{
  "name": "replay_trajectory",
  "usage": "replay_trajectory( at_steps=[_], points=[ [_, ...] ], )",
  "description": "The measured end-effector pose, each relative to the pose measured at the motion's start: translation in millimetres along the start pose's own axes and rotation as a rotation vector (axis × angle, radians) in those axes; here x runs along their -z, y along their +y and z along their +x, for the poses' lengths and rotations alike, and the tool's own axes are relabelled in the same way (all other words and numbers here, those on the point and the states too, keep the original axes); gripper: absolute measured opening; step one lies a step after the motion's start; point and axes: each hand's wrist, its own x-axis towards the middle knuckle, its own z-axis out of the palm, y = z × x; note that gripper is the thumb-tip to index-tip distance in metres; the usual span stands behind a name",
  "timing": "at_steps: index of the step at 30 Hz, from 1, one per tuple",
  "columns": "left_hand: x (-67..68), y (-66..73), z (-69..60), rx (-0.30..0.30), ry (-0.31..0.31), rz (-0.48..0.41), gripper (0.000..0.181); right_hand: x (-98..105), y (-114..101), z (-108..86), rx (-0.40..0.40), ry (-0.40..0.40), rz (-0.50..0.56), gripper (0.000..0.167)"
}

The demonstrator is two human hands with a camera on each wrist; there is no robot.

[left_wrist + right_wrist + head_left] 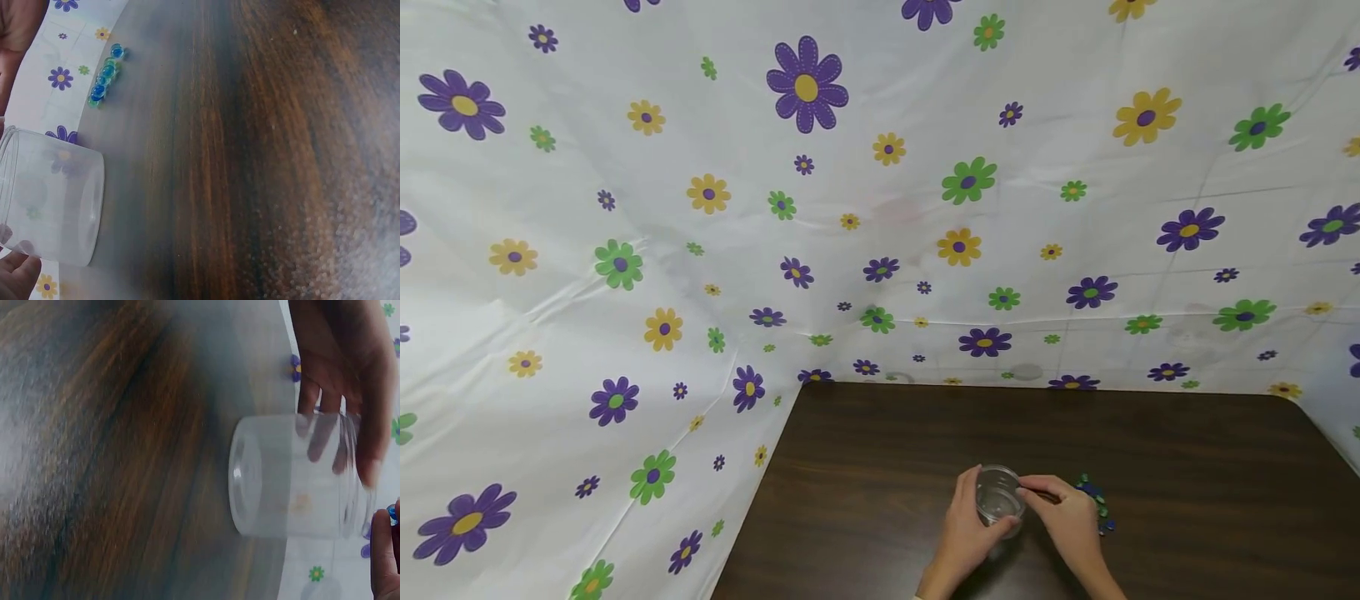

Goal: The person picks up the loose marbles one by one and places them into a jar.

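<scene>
In the head view my left hand (966, 529) grips a clear, round, open-topped jar (998, 502) near its rim. The right wrist view shows the left fingers and thumb round the jar's (281, 478) upper part, with its base above the table. At the rim, my right hand (1067, 517) pinches a small blue glass bead (392, 512), mostly hidden by the fingers. No beads show inside the jar. Several blue and green glass beads (105, 75) lie in a loose row on the table, just right of the right hand in the head view.
The dark wood-grain table (850, 483) reaches back to a white sheet (865, 242) printed with purple, yellow and green flowers. The sheet also hangs along the table's left side and at its far right corner.
</scene>
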Motion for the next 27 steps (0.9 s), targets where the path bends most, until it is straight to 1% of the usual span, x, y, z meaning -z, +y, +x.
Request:
replay_trajectory(
  at_steps=[4,8,13,16,20,27],
  points=[
    [-0.7,1.6,-0.1,0.015,-0.014,0.004,0.085,-7.1,1.8,-1.4,0.071,0.028,-0.039,0.014],
    [-0.5,2.1,-0.1,0.016,-0.01,0.004,0.085,-11.0,2.1,-2.1,0.155,0.054,-0.084,0.018],
    [0.1,1.4,0.4,0.023,-0.02,-0.001,0.085,-14.1,2.5,-3.2,0.251,0.064,-0.131,0.022],
    [0.2,1.7,0.3,0.023,-0.024,-0.009,0.085,-15.3,2.7,-4.2,0.284,0.063,-0.13,0.023],
    [0.3,2.0,-0.1,0.02,-0.022,-0.011,0.085,-16.1,2.2,-4.5,0.308,0.061,-0.121,0.023],
    [-0.2,0.3,-0.3,0.004,-0.009,0.008,0.084,-17.4,3.2,-2.7,0.352,0.078,-0.137,0.026]
  ],
)
